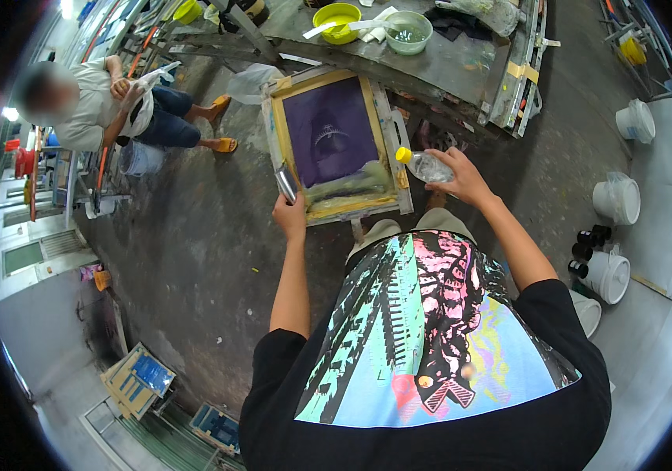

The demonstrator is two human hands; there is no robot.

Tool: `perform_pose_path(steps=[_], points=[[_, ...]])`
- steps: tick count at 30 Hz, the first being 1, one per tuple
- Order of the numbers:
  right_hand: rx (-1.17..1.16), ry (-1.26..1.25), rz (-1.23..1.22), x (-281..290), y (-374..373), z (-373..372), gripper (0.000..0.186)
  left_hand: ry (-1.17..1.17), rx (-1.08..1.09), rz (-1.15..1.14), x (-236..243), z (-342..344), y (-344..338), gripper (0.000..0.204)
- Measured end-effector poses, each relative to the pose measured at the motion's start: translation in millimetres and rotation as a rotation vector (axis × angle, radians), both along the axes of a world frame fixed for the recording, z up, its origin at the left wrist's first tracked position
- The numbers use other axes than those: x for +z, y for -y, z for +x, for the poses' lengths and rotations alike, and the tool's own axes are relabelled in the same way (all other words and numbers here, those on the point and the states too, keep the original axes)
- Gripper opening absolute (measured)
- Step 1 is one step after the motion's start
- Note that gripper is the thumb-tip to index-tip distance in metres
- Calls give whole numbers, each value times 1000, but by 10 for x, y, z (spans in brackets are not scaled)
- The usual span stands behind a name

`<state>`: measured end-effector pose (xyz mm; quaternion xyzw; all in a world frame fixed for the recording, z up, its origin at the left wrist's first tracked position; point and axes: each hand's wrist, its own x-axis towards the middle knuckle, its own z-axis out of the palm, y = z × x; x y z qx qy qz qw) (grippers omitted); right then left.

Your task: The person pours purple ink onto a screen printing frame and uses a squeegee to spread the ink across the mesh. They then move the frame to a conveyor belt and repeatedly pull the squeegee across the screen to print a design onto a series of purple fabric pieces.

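Note:
My left hand (289, 206) grips an elongated silver metal tool (284, 179), held upright at the lower left corner of a screen frame (391, 118). The frame has a dark purple mesh (328, 110) with a faint pale design, yellowish tape around it and a greenish smear along its near end. My right hand (449, 180) is wrapped around a clear plastic bottle (428, 166) with a yellow cap, tilted toward the frame's lower right side.
A metal worktable (461, 63) beyond the frame holds a yellow bowl (340, 33) and a pale green bowl (402, 39). Another person (85, 110) at the left holds pale material (147, 82). Several white buckets (617, 200) line the right side. Screens (136, 377) lean at the lower left.

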<state>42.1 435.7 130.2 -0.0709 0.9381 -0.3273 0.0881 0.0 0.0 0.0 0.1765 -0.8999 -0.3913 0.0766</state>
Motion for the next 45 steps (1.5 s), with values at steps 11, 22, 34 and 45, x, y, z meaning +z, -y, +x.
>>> perform_pose_path(steps=[11,22,34,45], points=[[354,17,432,-290,269,-368,82,-29,-76,522,23,-167,-1079,29],[569,-51,767,-773,1158,-645,40,-41,-15,321,390,-176,14,27],[143,-99,245,-284,220,-199,75,11,-129,58,18,-132,-741,34],[-520,-651,-301,518,-420,-1187,76,94,-285,501,-20,-72,-1377,29]])
